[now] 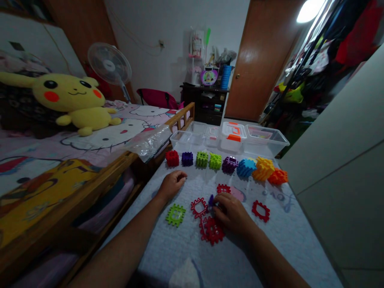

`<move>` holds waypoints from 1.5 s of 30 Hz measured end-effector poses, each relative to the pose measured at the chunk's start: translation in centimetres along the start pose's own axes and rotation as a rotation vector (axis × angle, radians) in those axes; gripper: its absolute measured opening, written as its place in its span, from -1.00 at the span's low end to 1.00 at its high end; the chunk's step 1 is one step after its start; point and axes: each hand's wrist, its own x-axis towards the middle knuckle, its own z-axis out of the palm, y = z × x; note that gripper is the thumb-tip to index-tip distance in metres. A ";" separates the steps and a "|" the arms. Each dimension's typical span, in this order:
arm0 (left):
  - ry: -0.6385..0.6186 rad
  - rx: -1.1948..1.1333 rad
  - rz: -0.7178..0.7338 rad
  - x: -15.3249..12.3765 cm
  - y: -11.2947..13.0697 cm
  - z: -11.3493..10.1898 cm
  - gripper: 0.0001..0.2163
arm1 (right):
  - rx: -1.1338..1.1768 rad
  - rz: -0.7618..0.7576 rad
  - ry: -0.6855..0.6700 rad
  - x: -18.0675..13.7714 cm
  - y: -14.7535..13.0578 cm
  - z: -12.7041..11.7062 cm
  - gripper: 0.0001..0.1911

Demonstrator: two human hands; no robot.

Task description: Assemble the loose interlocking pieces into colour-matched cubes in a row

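My right hand point(229, 210) pinches a small purple interlocking piece point(211, 200), seen edge-on, just above the cloth. Around it lie red toothed square pieces: a red frame point(199, 208) to its left, overlapping red pieces point(211, 230) below, a red lattice piece point(223, 188) partly behind the hand, and another red frame point(261, 211) to the right. My left hand point(173, 185) rests on the cloth with its fingers curled together and no object showing in them. A green lattice piece point(175, 215) lies nearer to me, between my forearms.
A row of stacked pieces in several colours, from a red stack point(172, 159) to an orange stack point(278, 176), crosses the table. Clear plastic boxes point(265, 138) stand behind. A wooden bed rail point(120, 166) borders the left; a pale cabinet point(339, 168) borders the right.
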 end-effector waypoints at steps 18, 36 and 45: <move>-0.010 0.036 0.040 -0.1 0.1 0.1 -0.82 | -0.126 -0.086 0.037 1.2 -0.7 1.4 -0.50; -0.220 0.032 0.308 -2.0 4.0 0.2 -0.83 | -0.186 -0.029 0.005 1.7 -0.6 1.2 -0.76; -0.348 0.009 0.395 -2.1 5.0 0.7 -0.63 | 0.115 0.098 0.243 1.7 0.8 1.2 -0.75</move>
